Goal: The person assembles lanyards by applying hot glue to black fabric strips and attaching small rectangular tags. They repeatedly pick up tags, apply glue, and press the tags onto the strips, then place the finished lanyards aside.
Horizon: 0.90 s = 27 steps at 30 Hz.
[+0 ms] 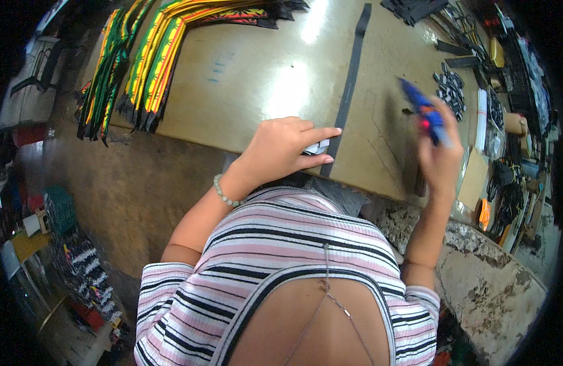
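A long black strap [348, 76] runs across the brown tabletop, from the far side to the near edge. My left hand [284, 146] rests at that edge, with its index fingertip and thumb tip at the strap. Small white pieces [318, 147] are tucked under its curled fingers, partly hidden. Raised over the table to the right, my right hand [439, 149] grips a blue tool [423, 110] with a dark pointed end and an orange-red part. Motion blur hides the tool's exact kind.
Green, yellow and red patterned straps [153, 67] hang over the table's far left edge. A pile of small black-and-white pieces [449, 91] lies at the right, near white strips [481, 119]. Black straps [412, 9] are heaped at the back. An orange object [484, 213] lies far right.
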### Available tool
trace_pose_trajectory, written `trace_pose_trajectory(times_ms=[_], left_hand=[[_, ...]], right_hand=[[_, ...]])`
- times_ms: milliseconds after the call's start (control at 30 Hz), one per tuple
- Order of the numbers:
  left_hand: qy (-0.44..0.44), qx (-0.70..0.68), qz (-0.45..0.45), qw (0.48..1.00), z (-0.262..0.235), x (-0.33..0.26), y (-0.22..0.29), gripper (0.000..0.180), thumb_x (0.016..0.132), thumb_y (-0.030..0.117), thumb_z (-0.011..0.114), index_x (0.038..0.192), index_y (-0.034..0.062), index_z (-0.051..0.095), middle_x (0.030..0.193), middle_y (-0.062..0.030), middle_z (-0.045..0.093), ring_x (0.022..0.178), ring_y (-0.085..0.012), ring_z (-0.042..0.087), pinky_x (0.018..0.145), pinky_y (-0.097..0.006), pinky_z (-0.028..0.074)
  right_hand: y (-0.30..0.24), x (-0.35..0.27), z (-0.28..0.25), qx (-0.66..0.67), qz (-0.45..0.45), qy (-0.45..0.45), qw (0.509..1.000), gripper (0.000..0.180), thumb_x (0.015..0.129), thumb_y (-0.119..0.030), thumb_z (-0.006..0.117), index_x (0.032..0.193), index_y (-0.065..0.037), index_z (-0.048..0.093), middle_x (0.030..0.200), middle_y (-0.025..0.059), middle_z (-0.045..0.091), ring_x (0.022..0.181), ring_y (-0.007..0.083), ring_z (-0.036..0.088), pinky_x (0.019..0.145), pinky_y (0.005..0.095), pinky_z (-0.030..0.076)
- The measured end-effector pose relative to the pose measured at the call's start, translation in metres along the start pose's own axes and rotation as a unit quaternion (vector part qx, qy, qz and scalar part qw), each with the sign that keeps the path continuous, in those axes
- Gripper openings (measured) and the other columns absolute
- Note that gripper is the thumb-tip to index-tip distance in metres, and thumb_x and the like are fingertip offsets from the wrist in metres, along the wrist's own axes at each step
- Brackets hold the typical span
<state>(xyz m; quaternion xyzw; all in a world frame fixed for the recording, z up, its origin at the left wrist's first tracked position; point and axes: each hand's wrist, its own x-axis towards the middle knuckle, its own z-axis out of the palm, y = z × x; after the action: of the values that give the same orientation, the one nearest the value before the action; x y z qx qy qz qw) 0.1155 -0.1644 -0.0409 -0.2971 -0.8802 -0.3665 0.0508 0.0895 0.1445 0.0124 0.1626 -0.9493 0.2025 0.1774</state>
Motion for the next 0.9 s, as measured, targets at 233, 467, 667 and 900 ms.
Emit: trace_pose_trajectory(times_ms=[233,467,667,900], left_hand=[[0.177,-0.054,-0.083,0.979,-0.042,0.016,-0.043,0.024,0.089,0.024,0.072,0.102,0.0043,0.074,0.087,-0.0122,0.073,0.073,-0.0221,0.068,0.068,-0.033,0.053],[0.251,0.318,-0.351,0.844,-0.175,0.03,-0.158,0.049,0.091,0.046,0.061,0.102,-0.0007,0.072,0.092,-0.0254,0.07,0.087,-0.0417,0.068,0.079,-0.047,0.053],[0.222,0.312,-0.418,0.824,-0.181,0.025,-0.177,0.056,0.086,0.055,0.064,0.106,0.0032,0.073,0.095,-0.026,0.07,0.094,-0.0416,0.068,0.083,-0.047,0.053],[0.375,0.088,-0.233,0.893,-0.175,0.041,-0.08,0.024,0.086,0.023,0.077,0.104,0.0073,0.077,0.086,-0.0107,0.075,0.076,-0.013,0.07,0.071,-0.027,0.053]], right_hand=[[0.187,-0.098,-0.053,-0.215,0.389,0.3,0.844,0.053,0.095,-0.048,0.061,0.109,0.002,0.064,0.104,0.0231,0.069,0.093,0.0406,0.066,0.079,0.0467,0.05],[0.188,-0.154,-0.115,-0.308,0.589,-0.058,0.745,0.085,0.092,-0.072,0.041,0.108,0.008,0.067,0.104,0.0291,0.067,0.099,0.0431,0.065,0.087,0.0481,0.05],[0.088,-0.117,-0.112,-0.054,0.54,0.139,0.828,0.067,0.093,-0.057,0.06,0.114,0.006,0.066,0.09,0.0114,0.067,0.076,0.015,0.062,0.072,0.0281,0.052],[-0.004,-0.033,-0.082,-0.039,0.303,0.152,0.94,0.039,0.098,-0.029,0.064,0.123,0.001,0.064,0.107,0.016,0.071,0.099,0.0209,0.067,0.09,0.0336,0.051]])
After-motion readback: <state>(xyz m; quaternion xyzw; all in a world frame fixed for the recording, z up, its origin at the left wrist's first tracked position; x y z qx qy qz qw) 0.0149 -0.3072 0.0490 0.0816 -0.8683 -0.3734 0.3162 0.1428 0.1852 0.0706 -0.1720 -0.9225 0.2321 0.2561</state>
